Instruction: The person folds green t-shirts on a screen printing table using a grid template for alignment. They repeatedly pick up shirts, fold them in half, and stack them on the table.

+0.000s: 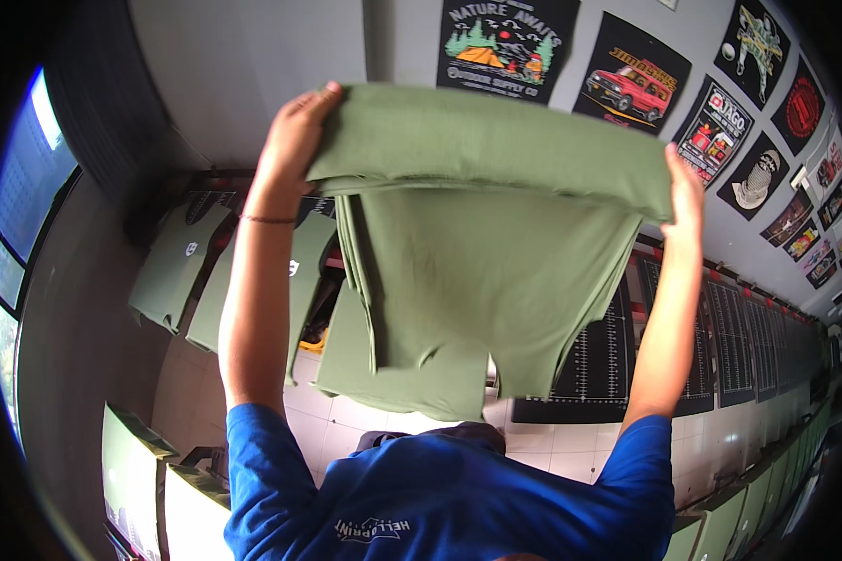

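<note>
An olive-green T-shirt (pixel 496 271) is stretched wide between my two raised arms. Its upper part (pixel 496 140) is doubled over into a broad band, and the rest hangs below in loose folds. My left hand (pixel 299 136) is closed round the band's left end, the fingers partly behind the cloth. At the opposite end my right hand (pixel 686 192) grips the edge, with its fingertips mostly hidden. Behind and below the hanging cloth, another green shirt (pixel 402 383) lies over a board, partly covered from sight.
More green shirts (pixel 173 262) lie on boards at the left, some with a small white print. Black boards with white ruled lines (pixel 599 355) run off to the right. Printed posters (pixel 631 79) hang on the grey wall. Another row of shirt-covered boards (pixel 136 467) stands near me.
</note>
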The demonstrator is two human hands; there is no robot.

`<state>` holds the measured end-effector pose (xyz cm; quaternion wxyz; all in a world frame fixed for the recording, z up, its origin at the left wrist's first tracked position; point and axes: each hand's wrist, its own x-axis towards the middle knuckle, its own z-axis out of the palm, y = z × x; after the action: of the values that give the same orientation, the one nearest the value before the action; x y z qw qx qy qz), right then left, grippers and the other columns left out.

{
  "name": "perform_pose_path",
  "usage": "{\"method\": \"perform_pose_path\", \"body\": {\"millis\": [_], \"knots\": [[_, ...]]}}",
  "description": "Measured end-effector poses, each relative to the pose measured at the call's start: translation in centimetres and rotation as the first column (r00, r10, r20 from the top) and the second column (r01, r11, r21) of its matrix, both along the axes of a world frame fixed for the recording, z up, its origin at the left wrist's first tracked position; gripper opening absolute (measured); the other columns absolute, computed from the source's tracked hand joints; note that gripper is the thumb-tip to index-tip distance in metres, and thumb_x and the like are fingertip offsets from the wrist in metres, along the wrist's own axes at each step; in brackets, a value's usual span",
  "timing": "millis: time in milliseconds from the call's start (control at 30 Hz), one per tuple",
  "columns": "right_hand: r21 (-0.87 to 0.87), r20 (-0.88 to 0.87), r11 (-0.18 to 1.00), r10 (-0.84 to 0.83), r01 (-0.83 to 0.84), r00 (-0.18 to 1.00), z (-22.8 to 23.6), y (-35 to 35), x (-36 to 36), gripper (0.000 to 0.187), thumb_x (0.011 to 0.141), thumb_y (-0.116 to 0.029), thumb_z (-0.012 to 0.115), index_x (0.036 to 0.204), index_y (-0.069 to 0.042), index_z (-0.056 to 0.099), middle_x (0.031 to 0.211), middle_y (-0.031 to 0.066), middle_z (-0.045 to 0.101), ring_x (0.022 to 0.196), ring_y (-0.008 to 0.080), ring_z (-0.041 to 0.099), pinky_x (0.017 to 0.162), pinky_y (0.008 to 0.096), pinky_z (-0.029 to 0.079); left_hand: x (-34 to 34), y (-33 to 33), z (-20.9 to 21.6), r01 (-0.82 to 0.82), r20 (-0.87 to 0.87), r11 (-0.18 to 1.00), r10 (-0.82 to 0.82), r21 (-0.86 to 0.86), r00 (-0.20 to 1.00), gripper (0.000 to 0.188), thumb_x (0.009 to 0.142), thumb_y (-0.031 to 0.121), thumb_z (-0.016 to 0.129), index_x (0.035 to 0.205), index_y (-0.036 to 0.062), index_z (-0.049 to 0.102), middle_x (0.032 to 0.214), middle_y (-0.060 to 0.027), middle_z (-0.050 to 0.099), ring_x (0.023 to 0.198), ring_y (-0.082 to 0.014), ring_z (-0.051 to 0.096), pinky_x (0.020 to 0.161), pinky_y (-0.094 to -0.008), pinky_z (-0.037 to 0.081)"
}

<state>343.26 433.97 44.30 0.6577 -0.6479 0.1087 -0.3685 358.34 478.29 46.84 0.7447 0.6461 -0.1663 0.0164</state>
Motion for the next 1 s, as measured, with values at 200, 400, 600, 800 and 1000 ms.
{"method": "perform_pose_path", "body": {"millis": [200, 400, 600, 800, 1000], "knots": [[0.071, -0.148, 0.997, -0.024, 0.035, 0.989, -3.5, 7.3, 4.0, 0.034, 0.095, -0.032, 0.058, 0.102, 0.0, 0.063, 0.094, 0.0087, 0.067, 0.078, 0.0164, 0.065, 0.069, 0.0301, 0.052, 6.2, 4.6, -4.4, 0.022, -0.182, 1.0, -0.021, 0.003, 0.983, 0.041, 0.095, 0.028, 0.056, 0.111, -0.0097, 0.055, 0.098, -0.016, 0.063, 0.077, -0.021, 0.065, 0.066, -0.0345, 0.057], [-0.035, -0.052, 0.994, 0.106, -0.108, 0.993, 0.4, 11.4, -0.2, 0.034, 0.097, -0.032, 0.055, 0.105, 0.0, 0.063, 0.095, 0.0081, 0.067, 0.081, 0.0156, 0.065, 0.072, 0.0287, 0.051, 3.3, 9.9, -2.8, 0.109, -0.078, 0.993, -0.113, -0.056, 0.991, 0.035, 0.095, 0.031, 0.056, 0.105, -0.003, 0.059, 0.086, -0.0075, 0.064, 0.072, -0.0124, 0.062, 0.062, -0.0272, 0.053], [-0.04, -0.265, 0.998, -0.05, 0.041, 0.963, -11.2, 17.8, -7.6, 0.035, 0.096, -0.031, 0.055, 0.112, 0.0, 0.062, 0.104, 0.0063, 0.066, 0.092, 0.0132, 0.061, 0.084, 0.0286, 0.047, -2.6, 14.9, -15.4, 0.155, -0.151, 0.988, -0.149, 0.026, 0.977, 0.032, 0.097, 0.028, 0.055, 0.103, -0.0017, 0.063, 0.091, -0.002, 0.065, 0.081, -0.0074, 0.057, 0.073, -0.0231, 0.047], [0.272, -0.556, 0.955, 0.057, 0.118, 0.829, -34.5, 24.2, -15.1, 0.039, 0.093, -0.031, 0.061, 0.116, 0.001, 0.058, 0.107, 0.0068, 0.064, 0.093, 0.0147, 0.059, 0.086, 0.0318, 0.046, -8.8, 20.3, -39.9, 0.154, -0.526, 0.966, -0.022, 0.209, 0.85, 0.028, 0.097, 0.024, 0.055, 0.102, -0.0027, 0.061, 0.09, -0.002, 0.062, 0.081, -0.009, 0.055, 0.073, -0.0255, 0.047], [0.358, -0.461, 0.929, 0.087, 0.096, 0.883, -40.4, 26.5, -18.1, 0.024, 0.095, -0.024, 0.06, 0.104, -0.002, 0.06, 0.094, 0.0008, 0.062, 0.084, 0.0087, 0.055, 0.076, 0.0253, 0.046, -11.5, 22.4, -46.3, 0.132, -0.617, 0.981, -0.014, 0.146, 0.787, 0.033, 0.098, 0.024, 0.054, 0.113, -0.0051, 0.058, 0.101, -0.0073, 0.064, 0.09, -0.0129, 0.06, 0.078, -0.0279, 0.05]]}}
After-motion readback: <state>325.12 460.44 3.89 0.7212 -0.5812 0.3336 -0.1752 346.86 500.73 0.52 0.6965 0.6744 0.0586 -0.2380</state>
